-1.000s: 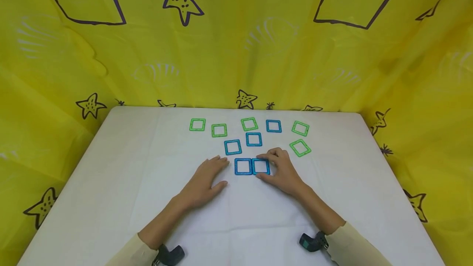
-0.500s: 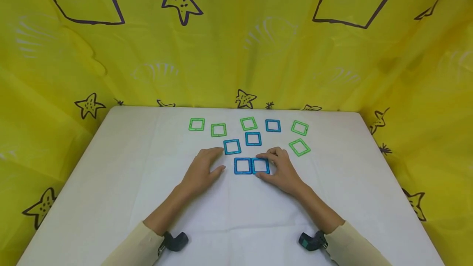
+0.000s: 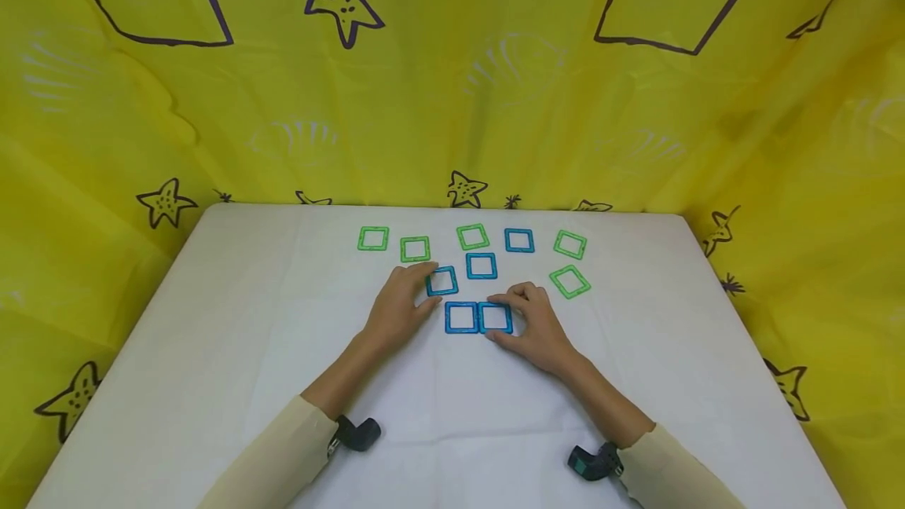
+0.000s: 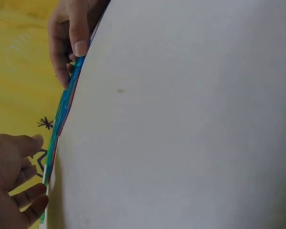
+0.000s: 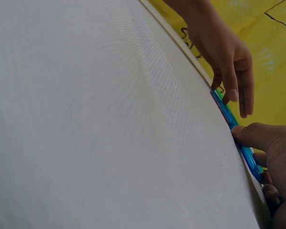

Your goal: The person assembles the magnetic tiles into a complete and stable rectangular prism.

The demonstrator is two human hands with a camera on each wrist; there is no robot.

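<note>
Two blue square magnetic tiles lie side by side, edges meeting: a left one (image 3: 461, 318) and a right one (image 3: 495, 317). My right hand (image 3: 539, 330) pinches the right tile between thumb and fingers at its near and far edges; the right wrist view shows the thumb (image 5: 250, 135) on the blue edge. Just behind the pair, my left hand (image 3: 397, 306) spreads thumb and fingers around the left side of another blue tile (image 3: 444, 291). Its fingertips overlap the far left corner, and its thumb is close by the near left corner.
Two more blue tiles (image 3: 481, 276) (image 3: 519, 250) lie farther back. Several green square tiles (image 3: 373, 249) are scattered along the far side, two of them at the right. A white cloth covers the table (image 3: 212, 352), with a yellow patterned curtain (image 3: 410, 100) behind.
My left hand has moved forward and right, from beside the joined pair to the blue tile behind it. My right hand keeps its hold in place.
</note>
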